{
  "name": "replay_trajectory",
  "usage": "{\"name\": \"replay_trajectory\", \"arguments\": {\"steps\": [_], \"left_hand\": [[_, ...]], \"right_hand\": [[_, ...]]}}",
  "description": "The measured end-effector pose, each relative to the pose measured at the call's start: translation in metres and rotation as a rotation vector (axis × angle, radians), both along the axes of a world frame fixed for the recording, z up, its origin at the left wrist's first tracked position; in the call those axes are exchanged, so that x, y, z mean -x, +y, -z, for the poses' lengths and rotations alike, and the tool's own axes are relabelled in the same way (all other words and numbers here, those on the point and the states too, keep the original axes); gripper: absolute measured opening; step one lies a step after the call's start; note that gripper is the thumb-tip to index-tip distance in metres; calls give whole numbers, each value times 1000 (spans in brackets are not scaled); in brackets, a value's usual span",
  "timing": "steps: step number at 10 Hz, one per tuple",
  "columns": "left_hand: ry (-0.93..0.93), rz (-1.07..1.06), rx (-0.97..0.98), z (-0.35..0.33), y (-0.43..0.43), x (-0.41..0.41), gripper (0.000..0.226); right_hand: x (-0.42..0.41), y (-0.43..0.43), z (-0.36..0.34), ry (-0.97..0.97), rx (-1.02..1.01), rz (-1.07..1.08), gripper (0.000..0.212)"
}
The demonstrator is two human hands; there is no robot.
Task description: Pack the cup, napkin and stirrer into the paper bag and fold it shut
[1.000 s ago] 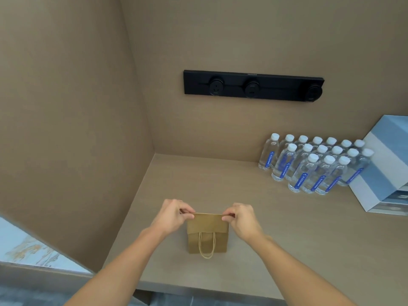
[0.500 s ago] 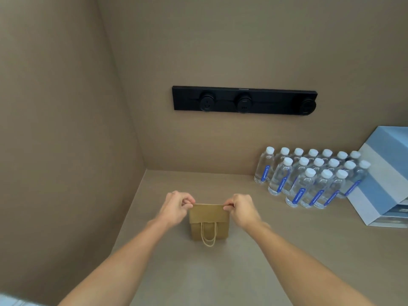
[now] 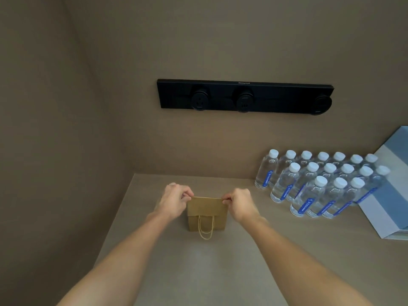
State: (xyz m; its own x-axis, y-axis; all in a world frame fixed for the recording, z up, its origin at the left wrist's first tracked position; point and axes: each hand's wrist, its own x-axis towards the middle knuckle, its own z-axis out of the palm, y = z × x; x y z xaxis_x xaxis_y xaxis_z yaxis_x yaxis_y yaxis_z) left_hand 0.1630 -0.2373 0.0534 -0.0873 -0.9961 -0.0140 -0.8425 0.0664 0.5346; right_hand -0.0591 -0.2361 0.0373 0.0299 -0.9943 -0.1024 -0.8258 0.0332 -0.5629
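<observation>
A small brown paper bag (image 3: 207, 214) stands upright on the beige counter (image 3: 242, 261), its top folded over toward me and its twine handles hanging down the front. My left hand (image 3: 174, 200) pinches the left end of the folded top edge. My right hand (image 3: 239, 203) pinches the right end. The cup, napkin and stirrer are nowhere to be seen; the bag's inside is hidden.
Several water bottles (image 3: 320, 186) with white caps and blue labels stand in rows at the back right. A blue and white box (image 3: 388, 195) leans beside them. A black socket strip (image 3: 244, 97) is mounted on the back wall. A side wall closes off the left.
Both hands keep the same pinch on the bag's folded top. My head has tilted up, so the bag and hands sit lower in the view.
</observation>
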Motion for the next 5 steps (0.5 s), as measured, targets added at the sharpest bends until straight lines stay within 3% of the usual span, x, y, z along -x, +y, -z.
{"name": "replay_trajectory", "arguments": {"steps": [2, 5], "left_hand": [[-131, -10, -31, -8, 2, 3, 14], [-389, 172, -130, -47, 24, 16, 41]], "right_hand": [[-5, 5, -8, 74, -25, 5, 23], [-12, 33, -39, 276, 54, -106, 45]]}}
